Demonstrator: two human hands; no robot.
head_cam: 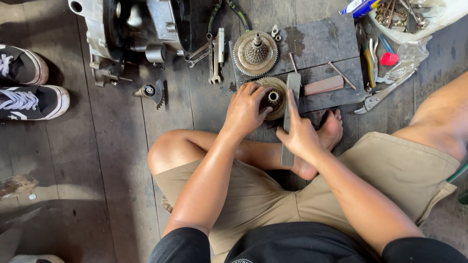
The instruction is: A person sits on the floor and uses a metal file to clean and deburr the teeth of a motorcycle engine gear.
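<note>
Gear [273, 99] sits flat on the front edge of the dark board [317, 44], teeth rim showing on its far and right sides, hub bore facing up. Left hand [245, 109] lies over its near-left side, grip closed round the rim, fingertips curled onto the top face. Flat file [291, 117] runs just right of the gear, upright in view, tip on the board. Right hand [300, 136] has its grip wrapped round the lower part of the file, index finger stretched along the blade. Bare foot [321, 141] is tucked just behind that hand. Further up the board: larger gear cluster [255, 52]. Wrenches [214, 56] lie left of it, pliers [378, 97] off the right edge, on the wooden floor [117, 160].
</note>
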